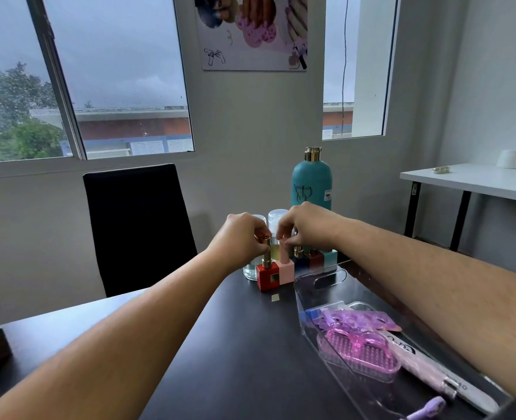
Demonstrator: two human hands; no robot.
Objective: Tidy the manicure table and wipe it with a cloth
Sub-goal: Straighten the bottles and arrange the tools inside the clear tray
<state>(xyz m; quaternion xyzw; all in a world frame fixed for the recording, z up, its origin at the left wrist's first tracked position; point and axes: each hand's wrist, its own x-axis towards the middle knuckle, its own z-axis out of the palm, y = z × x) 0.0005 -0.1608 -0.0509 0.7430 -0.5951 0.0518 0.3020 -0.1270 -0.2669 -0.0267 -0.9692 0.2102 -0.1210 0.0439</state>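
Note:
A row of block-shaped nail polish bottles stands at the far edge of the dark table (pixel 244 359). My left hand (pixel 241 237) pinches the gold cap of the red polish bottle (pixel 267 275). My right hand (pixel 305 227) pinches the pink cap of the pink polish bottle (pixel 286 266) right beside it. Both bottles stand upright on the table and touch each other. Behind my right hand are a dark blue, a red and a teal bottle (pixel 329 257), partly hidden. No cloth is in view.
A clear plastic tray (pixel 320 278) at right holds a pink brush (pixel 360 351), purple toe separators (pixel 363 319) and nail files. Two clear bottles (pixel 276 219) and a tall teal bottle (pixel 311 183) stand behind the polishes. A small gold scrap (pixel 275 297) lies on the table. A black chair (pixel 138 225) stands opposite.

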